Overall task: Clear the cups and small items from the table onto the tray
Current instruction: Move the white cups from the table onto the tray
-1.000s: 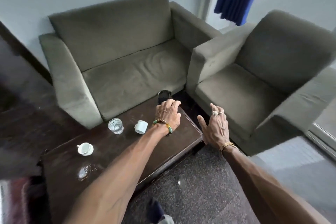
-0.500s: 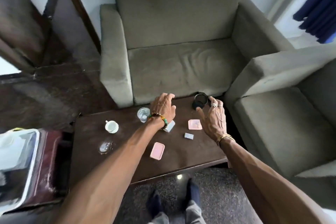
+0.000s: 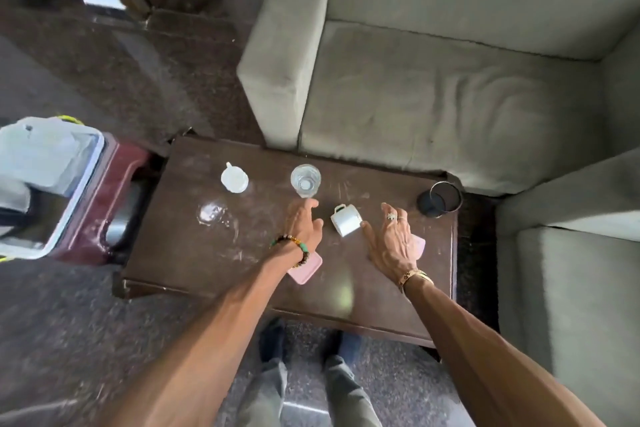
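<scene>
On the dark wooden table [image 3: 180, 253] a white cup [image 3: 345, 220] lies on its side between my hands. My left hand [image 3: 304, 224] hovers open just left of it, fingertips near a clear glass of water [image 3: 305, 180]. My right hand [image 3: 391, 239] is open, its thumb touching the tipped cup. An upright white cup [image 3: 234, 179] and a clear glass lying flat [image 3: 214, 215] sit further left. A dark tumbler [image 3: 440, 199] lies at the far right corner. Two pink flat items [image 3: 306, 269] [image 3: 418, 246] are partly hidden under my wrists.
A grey tray [image 3: 69, 191] rests on a maroon stool [image 3: 114, 177] at the table's left end. A grey sofa [image 3: 450, 80] borders the far side and an armchair [image 3: 571, 253] the right. My feet stand at the near edge.
The view has tilted down and moved over the table. Both hands have come lower and closer around the tipped white cup, the right thumb now touching it.
</scene>
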`<state>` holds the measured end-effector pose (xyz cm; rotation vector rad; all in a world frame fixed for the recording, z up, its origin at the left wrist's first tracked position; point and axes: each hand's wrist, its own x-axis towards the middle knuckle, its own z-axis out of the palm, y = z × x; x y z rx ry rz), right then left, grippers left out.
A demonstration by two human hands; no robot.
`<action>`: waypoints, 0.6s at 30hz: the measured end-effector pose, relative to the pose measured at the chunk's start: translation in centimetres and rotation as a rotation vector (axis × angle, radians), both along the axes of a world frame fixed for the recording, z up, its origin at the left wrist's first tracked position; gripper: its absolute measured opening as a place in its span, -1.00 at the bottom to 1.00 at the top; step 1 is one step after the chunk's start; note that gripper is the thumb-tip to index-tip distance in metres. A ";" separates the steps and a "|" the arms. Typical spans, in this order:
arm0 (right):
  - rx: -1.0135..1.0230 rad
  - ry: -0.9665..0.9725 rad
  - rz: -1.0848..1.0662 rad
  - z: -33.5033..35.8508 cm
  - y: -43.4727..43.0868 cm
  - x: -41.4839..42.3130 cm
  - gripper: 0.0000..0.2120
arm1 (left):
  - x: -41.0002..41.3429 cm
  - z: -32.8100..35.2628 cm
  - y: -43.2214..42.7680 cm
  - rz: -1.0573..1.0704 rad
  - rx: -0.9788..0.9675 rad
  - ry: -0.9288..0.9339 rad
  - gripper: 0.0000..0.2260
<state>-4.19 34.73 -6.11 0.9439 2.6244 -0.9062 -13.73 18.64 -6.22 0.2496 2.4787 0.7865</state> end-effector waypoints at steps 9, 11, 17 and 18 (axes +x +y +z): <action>-0.212 -0.087 -0.107 -6.6 2.3 -2.6 -0.47 | -0.3 -7.0 2.6 0.244 0.013 -0.260 -0.64; -0.240 -0.100 -0.157 -8.5 2.3 -3.2 -0.52 | -0.8 -8.8 3.1 0.276 0.015 -0.305 -0.62; -0.166 -0.189 -0.019 -14.3 2.1 -4.2 -0.63 | -1.9 -14.1 4.7 0.333 0.026 -0.399 -0.56; -0.138 -0.182 -0.012 -15.1 2.0 -4.4 -0.61 | -2.0 -14.9 5.1 0.347 0.036 -0.420 -0.55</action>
